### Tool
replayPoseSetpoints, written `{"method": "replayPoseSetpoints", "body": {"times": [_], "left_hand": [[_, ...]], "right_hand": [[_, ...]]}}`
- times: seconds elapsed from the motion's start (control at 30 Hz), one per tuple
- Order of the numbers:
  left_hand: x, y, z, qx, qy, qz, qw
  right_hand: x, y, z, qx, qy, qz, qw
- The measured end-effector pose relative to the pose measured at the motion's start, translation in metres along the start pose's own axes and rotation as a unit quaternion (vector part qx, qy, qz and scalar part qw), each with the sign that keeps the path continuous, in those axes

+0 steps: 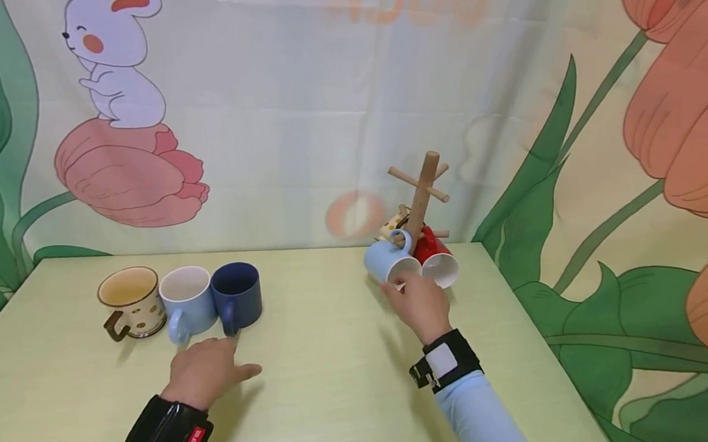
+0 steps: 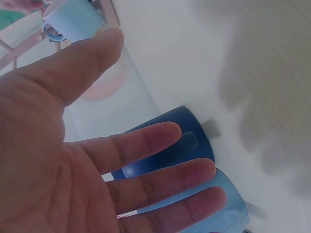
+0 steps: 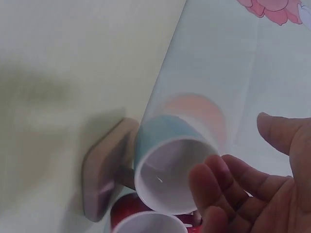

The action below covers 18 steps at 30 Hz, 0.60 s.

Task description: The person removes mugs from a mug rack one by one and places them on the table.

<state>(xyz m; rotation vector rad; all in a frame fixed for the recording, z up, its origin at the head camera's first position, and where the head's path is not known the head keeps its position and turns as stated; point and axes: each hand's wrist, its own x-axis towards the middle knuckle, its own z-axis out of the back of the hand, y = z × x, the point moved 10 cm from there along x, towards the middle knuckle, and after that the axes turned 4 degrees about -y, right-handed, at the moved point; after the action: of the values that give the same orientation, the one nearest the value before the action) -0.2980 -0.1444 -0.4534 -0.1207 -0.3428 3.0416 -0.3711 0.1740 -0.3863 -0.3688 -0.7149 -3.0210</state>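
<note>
A: So the light blue cylindrical mug with a white inside [image 1: 382,259] is hooked by its handle on a low peg of the brown wooden mug tree [image 1: 422,192], tilted, mouth toward you. Your right hand [image 1: 420,302] is right up at the rim. Got hold of it?

B: Doesn't look like it. In the right wrist view your fingers are half bent in front of the mouth and your thumb's well apart from them, so no pinch. Can't tell if a fingertip touches the rim.

A: Just beside it on the tree is the glossy red mug [image 1: 428,251], with a spotted cream mug [image 1: 393,222] partly hidden behind.

B: And your left hand [image 1: 201,372] is spread, fingers pretty straight, thumb wide, holding nothing. It's by the handle of the dark blue cylindrical mug [image 1: 247,297]; can't tell if they touch.

A: That one's in an upright row with another light blue mug [image 1: 194,309] and a brown-handled cream mug [image 1: 143,312], all on the pale yellow-green table [image 1: 318,357].

B: Rabbit-print cloth [image 1: 288,105] behind it all.
</note>
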Motion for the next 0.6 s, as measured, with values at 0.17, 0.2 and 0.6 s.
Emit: {"method": "replayPoseSetpoints", "body": {"times": [0.17,0.2,0.6], "left_hand": [[-0.001,0.000,0.000,-0.002,0.000,0.003,1.0000],[-0.001,-0.001,0.000,-0.003,-0.001,0.003,1.0000],[-0.003,-0.004,0.000,-0.003,0.004,0.007,1.0000]], "right_hand": [[0.023,0.003,0.017,-0.043,-0.044,-0.013,0.9980],[0.028,0.004,0.019,-0.059,-0.051,-0.013,0.9969],[0.079,0.025,0.013,-0.245,-0.010,-0.030,0.9691]]}}
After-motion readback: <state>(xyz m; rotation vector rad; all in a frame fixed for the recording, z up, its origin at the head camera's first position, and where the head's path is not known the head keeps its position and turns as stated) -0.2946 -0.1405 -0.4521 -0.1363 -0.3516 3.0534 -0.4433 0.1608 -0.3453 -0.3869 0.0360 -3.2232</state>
